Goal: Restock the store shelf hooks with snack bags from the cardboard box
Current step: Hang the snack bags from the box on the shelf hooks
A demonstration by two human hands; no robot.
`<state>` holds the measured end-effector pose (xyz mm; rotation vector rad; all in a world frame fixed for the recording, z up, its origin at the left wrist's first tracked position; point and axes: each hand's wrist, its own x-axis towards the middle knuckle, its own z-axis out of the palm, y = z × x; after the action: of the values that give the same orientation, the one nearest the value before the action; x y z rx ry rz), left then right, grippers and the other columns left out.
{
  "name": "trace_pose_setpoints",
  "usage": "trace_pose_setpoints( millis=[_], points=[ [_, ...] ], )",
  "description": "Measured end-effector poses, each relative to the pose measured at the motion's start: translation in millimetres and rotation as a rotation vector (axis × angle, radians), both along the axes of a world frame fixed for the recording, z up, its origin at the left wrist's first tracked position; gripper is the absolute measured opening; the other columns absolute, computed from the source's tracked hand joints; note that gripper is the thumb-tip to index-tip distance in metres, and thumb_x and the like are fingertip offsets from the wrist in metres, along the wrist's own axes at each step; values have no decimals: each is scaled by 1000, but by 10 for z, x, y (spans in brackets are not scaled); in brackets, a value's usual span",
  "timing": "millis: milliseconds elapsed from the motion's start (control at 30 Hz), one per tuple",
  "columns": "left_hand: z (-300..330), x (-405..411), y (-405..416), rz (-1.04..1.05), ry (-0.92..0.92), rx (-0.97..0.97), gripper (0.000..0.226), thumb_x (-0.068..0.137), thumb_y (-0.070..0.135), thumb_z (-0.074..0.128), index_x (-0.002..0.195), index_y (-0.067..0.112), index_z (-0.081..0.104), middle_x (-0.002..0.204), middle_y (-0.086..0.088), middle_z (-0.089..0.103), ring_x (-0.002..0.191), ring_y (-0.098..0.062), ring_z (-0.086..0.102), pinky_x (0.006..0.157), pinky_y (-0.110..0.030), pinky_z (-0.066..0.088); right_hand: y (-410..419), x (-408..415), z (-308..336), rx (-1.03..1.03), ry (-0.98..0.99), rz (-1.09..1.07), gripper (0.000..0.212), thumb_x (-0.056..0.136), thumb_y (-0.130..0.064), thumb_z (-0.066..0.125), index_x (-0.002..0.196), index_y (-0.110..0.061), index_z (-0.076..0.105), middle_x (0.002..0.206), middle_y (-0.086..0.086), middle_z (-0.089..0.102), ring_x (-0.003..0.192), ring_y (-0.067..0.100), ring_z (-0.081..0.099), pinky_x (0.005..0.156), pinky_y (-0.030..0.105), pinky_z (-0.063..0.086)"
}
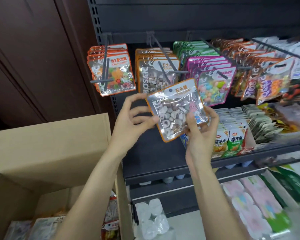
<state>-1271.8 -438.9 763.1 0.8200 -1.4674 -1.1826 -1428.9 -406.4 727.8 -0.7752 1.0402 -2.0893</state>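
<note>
Holding a snack bag (pixel 177 110) up in front of the shelf, the person gets ready to hang it. In the one head view, the right hand (pixel 200 129) grips the bag's lower right part, thumb on the front and fingers curled behind. The left hand (pixel 131 118) is at the bag's left edge with its fingers curved; its thumb seems to touch the edge, but a firm grip cannot be told. The bag is tilted, its top leaning to the right. It hangs in the air just below the hook (pixel 164 66), which already carries a row of the same stone-candy bags (pixel 154 75).

To do this step well, the person should likely turn the bag straight so its white top faces the hook's tip. Whether the top has a hole cannot be seen. Then the bag should slide onto that hook, not the ones beside it, which carry other snacks.

The box (pixel 47 146) stands open at lower left, with more bags inside.
</note>
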Motion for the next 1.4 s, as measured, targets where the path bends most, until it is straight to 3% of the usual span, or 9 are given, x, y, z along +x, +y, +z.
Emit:
trace_pose_setpoints(
  millis=[133, 267, 367, 533, 733, 933, 1133, 1200, 1400],
  points=[
    [117, -123, -15, 157, -29, -182, 41, 85, 4, 69, 111, 30, 52, 90, -4, 68, 69, -13, 64, 68, -26, 54, -22, 53, -7, 29, 61, -25, 38, 86, -10, 67, 112, -26, 44, 108, -1, 61, 92, 2, 62, 80, 21, 49],
    [136, -165, -76, 211, -166, -322, 43, 86, 6, 69, 110, 38, 52, 87, 4, 67, 70, -3, 64, 67, -14, 48, -65, -55, 19, 14, 284, -65, 51, 89, -13, 68, 129, -34, 43, 132, 7, 54, 119, 18, 56, 95, 28, 47],
    [108, -161, -116, 250, -201, -385, 40, 88, 4, 66, 108, 37, 56, 93, 10, 65, 75, -3, 64, 67, -13, 48, -134, -101, 85, -18, 576, -122, 48, 94, -15, 60, 138, -29, 45, 137, -14, 50, 129, 14, 47, 105, 38, 42],
    [39, -161, -197, 307, -222, -454, 36, 87, 9, 67, 114, 31, 62, 100, 15, 58, 76, -8, 55, 66, -20, 50, -267, -98, 128, -2, 768, -177, 45, 95, -22, 57, 135, -37, 42, 105, -5, 46, 93, 12, 45, 88, 25, 41],
    [34, -190, -226, 306, -257, -450, 45, 80, 14, 77, 119, 30, 59, 109, 17, 56, 79, -7, 51, 63, -21, 49, -317, -66, 81, 21, 798, -193, 48, 94, -25, 58, 140, -31, 44, 109, 0, 47, 99, 13, 49, 85, 26, 45],
    [-42, -197, -288, 319, -258, -443, 48, 82, 13, 73, 123, 30, 55, 120, 16, 57, 86, -13, 56, 67, -38, 53, -340, -58, 71, 10, 892, -271, 50, 91, -20, 61, 139, -19, 49, 109, 4, 47, 98, -8, 41, 86, 3, 32],
    [-21, -242, -712, 446, -445, -485, 53, 89, 16, 65, 139, 23, 49, 121, 8, 51, 100, 8, 43, 90, -14, 41, -727, -38, 132, 139, 1120, -253, 58, 92, -23, 63, 145, -15, 42, 128, 14, 43, 102, 2, 43, 78, 17, 38],
    [-27, -269, -872, 482, -560, -540, 60, 88, 17, 67, 143, 18, 43, 125, -8, 49, 108, 1, 38, 92, -7, 31, -898, -10, 143, 175, 1184, -272, 55, 92, -24, 63, 141, -11, 44, 134, 17, 38, 110, 19, 48, 78, 26, 42],
    [37, -348, -1238, 505, -865, -640, 82, 80, 15, 71, 149, 8, 27, 139, -25, 34, 131, -36, 33, 100, -34, 37, -1263, 55, 176, 268, 1282, -291, 67, 91, -23, 63, 149, -15, 31, 141, 16, 29, 112, 32, 52, 70, 36, 51]
  ],
)
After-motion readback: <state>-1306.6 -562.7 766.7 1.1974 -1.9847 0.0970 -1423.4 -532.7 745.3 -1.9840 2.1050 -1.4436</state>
